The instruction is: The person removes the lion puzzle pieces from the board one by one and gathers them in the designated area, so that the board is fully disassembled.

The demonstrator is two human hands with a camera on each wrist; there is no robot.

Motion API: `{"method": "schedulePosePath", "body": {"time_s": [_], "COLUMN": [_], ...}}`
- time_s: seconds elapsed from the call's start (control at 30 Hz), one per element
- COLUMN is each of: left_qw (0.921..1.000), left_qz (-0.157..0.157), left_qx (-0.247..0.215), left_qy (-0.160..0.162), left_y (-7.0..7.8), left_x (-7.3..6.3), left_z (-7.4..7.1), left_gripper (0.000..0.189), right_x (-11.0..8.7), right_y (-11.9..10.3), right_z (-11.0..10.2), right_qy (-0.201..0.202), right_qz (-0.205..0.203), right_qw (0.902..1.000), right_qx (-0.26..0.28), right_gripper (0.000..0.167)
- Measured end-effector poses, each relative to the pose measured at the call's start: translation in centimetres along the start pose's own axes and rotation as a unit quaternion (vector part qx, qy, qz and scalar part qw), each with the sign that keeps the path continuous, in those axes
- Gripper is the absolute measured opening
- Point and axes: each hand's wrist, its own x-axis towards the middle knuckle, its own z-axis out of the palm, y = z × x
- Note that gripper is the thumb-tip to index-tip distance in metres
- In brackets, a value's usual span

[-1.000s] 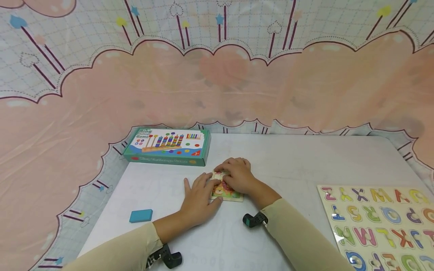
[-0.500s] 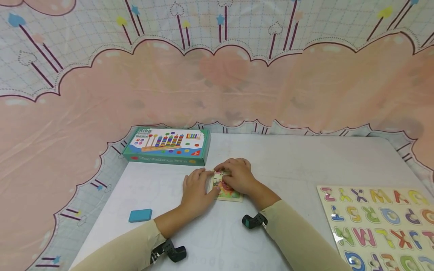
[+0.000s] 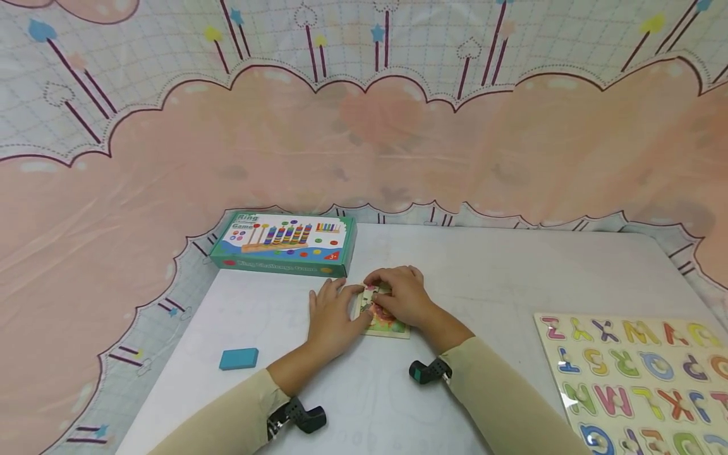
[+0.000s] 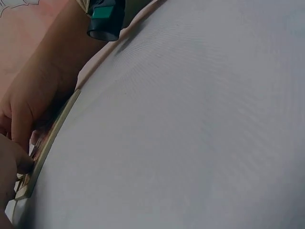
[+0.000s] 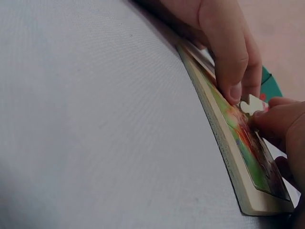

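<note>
A small wooden jigsaw puzzle (image 3: 388,325) with a colourful picture lies flat in a pale frame on the white table. My left hand (image 3: 332,319) rests at its left side, the thumb touching the picture and the fingers extended near the upper left corner. Over the puzzle's upper right part is my right hand (image 3: 402,296). In the right wrist view, the right thumb and fingers pinch a pale puzzle piece (image 5: 255,105), tilted up from the board beside the left thumb (image 5: 232,90). Both hands cover parts of the puzzle.
A green Ring Challenge Game box (image 3: 284,245) lies at the back left. Left of the left hand is a blue rectangular block (image 3: 239,359). An alphabet puzzle board (image 3: 628,373) with coloured letters lies at the right. A patterned cloth (image 3: 364,151) hangs behind the table.
My left hand has shifted up along the puzzle's left edge, drawing its fingers off the picture. My right hand stays nearly in place over the puzzle. The head view has shifted slightly.
</note>
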Motion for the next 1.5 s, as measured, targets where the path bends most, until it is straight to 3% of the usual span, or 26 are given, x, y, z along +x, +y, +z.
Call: {"method": "schedulePosePath", "body": {"time_s": [0.2, 0.5, 0.7, 0.87, 1.17, 1.5], "left_qw": [0.9997, 0.9988, 0.9982, 0.9984, 0.9976, 0.9975], "left_qz": [-0.022, -0.044, -0.052, -0.046, -0.053, -0.060], "left_qx": [0.000, -0.001, 0.009, 0.015, 0.031, 0.029], "left_qy": [0.011, 0.023, 0.029, 0.028, 0.031, 0.025], "left_y": [-0.2, -0.4, -0.3, -0.1, -0.1, 0.2], "left_x": [-0.1, -0.1, 0.2, 0.5, 0.4, 0.3], "left_z": [0.0, 0.1, 0.5, 1.1, 0.9, 0.7], "left_gripper": [0.052, 0.051, 0.050, 0.051, 0.051, 0.052], "right_x": [0.2, 0.4, 0.3, -0.7, -3.0, -4.5], "right_y": [-0.2, -0.3, 0.2, 0.9, 2.9, 4.5], "right_z": [0.4, 0.7, 0.1, -1.6, -4.7, -6.6], "right_qy": [-0.001, 0.019, 0.040, 0.036, 0.037, 0.006], "right_qz": [0.004, 0.041, 0.083, 0.118, 0.111, 0.104], "right_qw": [0.9999, 0.9955, 0.9812, 0.9678, 0.9822, 0.9920], "right_qx": [0.012, 0.084, 0.170, 0.220, 0.147, 0.070], "right_gripper": [0.024, 0.019, 0.021, 0.021, 0.022, 0.021]}}
